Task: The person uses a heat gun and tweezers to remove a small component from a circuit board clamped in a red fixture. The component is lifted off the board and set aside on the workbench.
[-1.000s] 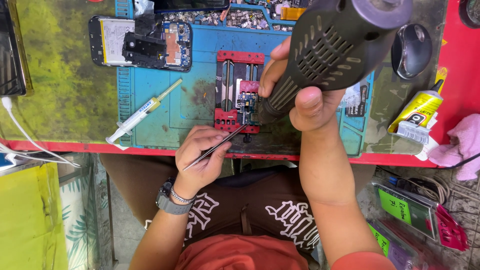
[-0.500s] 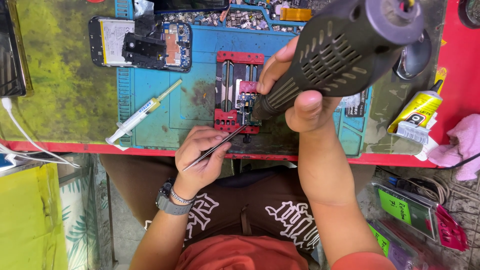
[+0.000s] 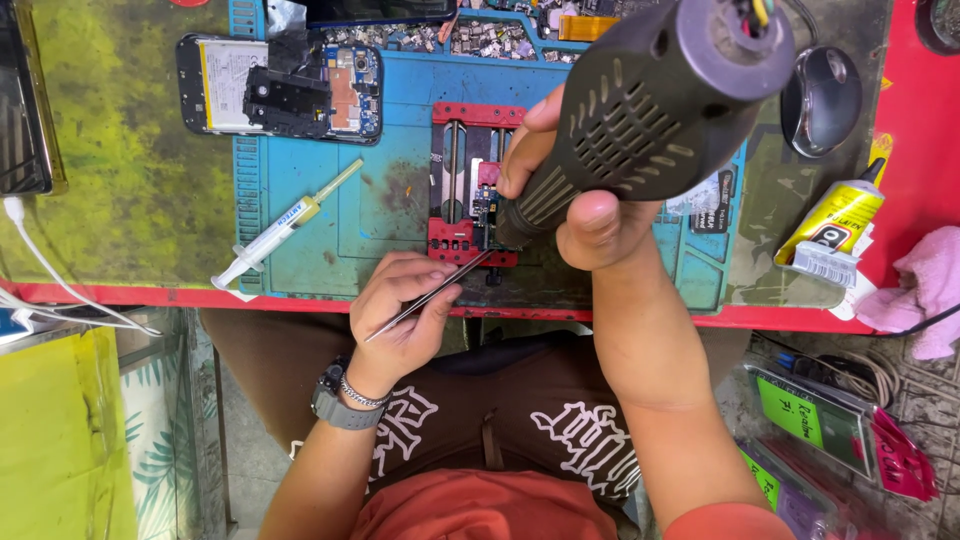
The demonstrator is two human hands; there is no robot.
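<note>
My right hand grips a dark, vented hot-air gun, its nozzle aimed down at a small circuit board clamped in a red holder on the blue work mat. My left hand pinches thin metal tweezers, tips pointing up toward the board's lower edge. A grey watch and a bracelet sit on that wrist.
An opened phone lies at the mat's upper left, a syringe below it. A glue tube and computer mouse lie right. Pink cloth, white cable, several loose parts at the back.
The hot-air gun has tilted and shifted slightly right and closer to the camera. My left hand and the tweezers have stayed put.
</note>
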